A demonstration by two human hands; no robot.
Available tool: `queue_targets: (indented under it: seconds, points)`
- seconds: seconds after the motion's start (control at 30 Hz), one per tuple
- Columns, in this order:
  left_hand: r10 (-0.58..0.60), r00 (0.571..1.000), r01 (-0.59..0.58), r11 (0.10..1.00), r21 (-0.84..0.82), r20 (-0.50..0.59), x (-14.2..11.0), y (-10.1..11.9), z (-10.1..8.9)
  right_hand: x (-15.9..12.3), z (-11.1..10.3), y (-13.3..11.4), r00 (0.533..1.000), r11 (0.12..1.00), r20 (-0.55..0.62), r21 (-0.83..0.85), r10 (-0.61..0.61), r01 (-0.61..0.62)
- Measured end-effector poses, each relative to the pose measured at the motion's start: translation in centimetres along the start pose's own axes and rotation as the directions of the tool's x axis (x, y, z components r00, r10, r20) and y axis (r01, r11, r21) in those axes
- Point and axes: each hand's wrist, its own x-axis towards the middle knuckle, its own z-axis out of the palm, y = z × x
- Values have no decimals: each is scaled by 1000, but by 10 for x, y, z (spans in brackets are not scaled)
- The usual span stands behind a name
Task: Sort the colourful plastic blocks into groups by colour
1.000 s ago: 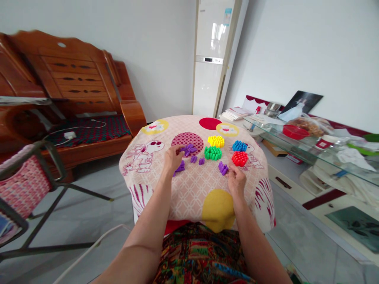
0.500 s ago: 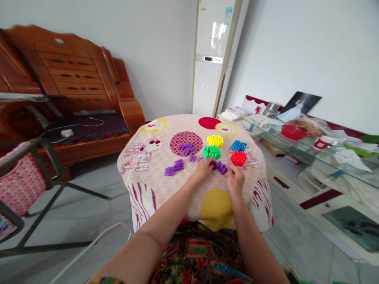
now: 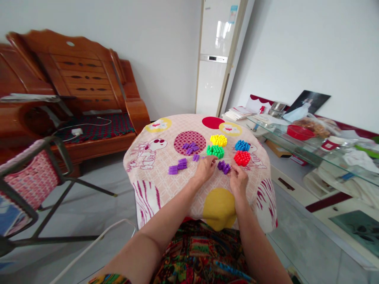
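Observation:
A cluster of small purple plastic pieces (image 3: 224, 167) stands on the cloth between my two hands. My left hand (image 3: 206, 169) is to its left, with fingers bent and slightly apart, a small gap from the cluster. Close against the cluster's right side are the fingertips of my right hand (image 3: 239, 177), thumb and forefinger parted; nothing shows clearly in them. Just beyond my left fingers sits a green cluster (image 3: 215, 151), with a yellow cluster (image 3: 218, 141) behind it. A red cluster (image 3: 242, 158) and a blue cluster (image 3: 242, 145) lie beyond my right hand.
More purple pieces lie in loose groups to the left, some on the dotted circle (image 3: 191, 148) and some nearer me (image 3: 173, 170). The round table wears a patterned cloth (image 3: 174, 189). A cluttered glass-topped cabinet (image 3: 319, 150) is at right; a wooden bench (image 3: 85, 83) and chair (image 3: 32, 173) are left.
My left hand has drawn back slightly from the purple cluster, leaving a gap. My right hand stays beside it. The whole view has shifted a little as my head turned left.

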Motion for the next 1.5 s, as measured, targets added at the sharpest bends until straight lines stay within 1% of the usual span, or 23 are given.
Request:
queue_targets:
  seconds: [0.07, 0.1, 0.17, 0.23, 0.27, 0.33, 0.37, 0.43, 0.53, 0.6, 0.67, 0.73, 0.8, 0.87, 0.9, 0.97, 1.07, 1.2, 1.37, 1.5]
  points:
    - [3, 999, -1, 999, 42, -44, -5, -6, -22, 0, 0, 1, 1000, 1000, 4, 14, 5, -5]
    - [-16, 997, 22, 997, 80, -69, -6, -11, -34, 0, 1, 1, 1000, 1000, 6, 17, 2, -2]
    - [-87, 988, 110, 977, 183, -131, -8, -24, -59, 0, 1, 1, 1000, 1000, 4, 15, -2, 2]
    - [-189, 968, 234, 921, 312, -166, -10, -40, -79, -1, 1, 0, 1000, 1000, 0, 4, 5, -5]
    - [-248, 956, 289, 885, 366, -156, -10, -47, -86, -1, 1, -1, 1000, 1000, 0, 0, 9, -9]
    - [-343, 932, 358, 828, 431, -114, -12, -59, -94, -2, 1, -2, 1000, 1000, 2, 0, 10, -10]
    - [-371, 923, 374, 817, 439, -97, -13, -63, -95, -2, 1, -3, 1000, 1000, 6, 2, 6, -6]
    - [-383, 919, 388, 825, 411, -99, -14, -66, -95, -2, 0, -4, 1000, 1000, 8, 2, -8, 8]
    - [-314, 934, 351, 893, 280, -170, -13, -57, -91, -2, -1, -6, 999, 999, 0, -11, -32, 32]
    - [-241, 952, 272, 949, 162, -188, -11, -43, -86, -2, -2, -6, 999, 999, 1, -12, -39, 39]
    - [-163, 977, 171, 984, 45, -139, -9, -24, -76, -2, -2, -6, 999, 999, 7, -14, -32, 32]
    - [-92, 995, 90, 995, -50, -37, -9, -4, -61, -3, -3, -6, 1000, 1000, 13, -19, -22, 22]
    - [-57, 998, 60, 995, -79, 42, -9, 12, -42, -3, -3, -7, 1000, 1000, 17, -21, -18, 18]
    - [-34, 997, 38, 997, -63, 67, -10, 23, -23, -3, -4, -9, 999, 999, 19, -21, -28, 28]
    - [-28, 998, 31, 998, -52, 62, -11, 27, -14, -3, -5, -9, 999, 999, 18, -23, -32, 32]
    - [-30, 999, 32, 998, -45, 38, -13, 31, -1, -2, -5, -11, 999, 999, 12, -33, -33, 33]
    - [-59, 998, 60, 993, -99, 13, -16, 30, 11, -2, -5, -12, 1000, 998, 1, -51, -26, 26]
    - [-60, 997, 66, 979, -194, 39, -22, 24, 17, -2, -5, -12, 999, 998, 0, -53, -40, 40]
    - [-63, 998, 65, 979, -193, 16, -22, 22, 22, -2, -4, -11, 998, 997, 0, -50, -61, 61]
    - [-90, 996, 87, 972, -218, 0, -19, 23, 25, -2, -4, -11, 998, 997, -10, -54, -55, 55]
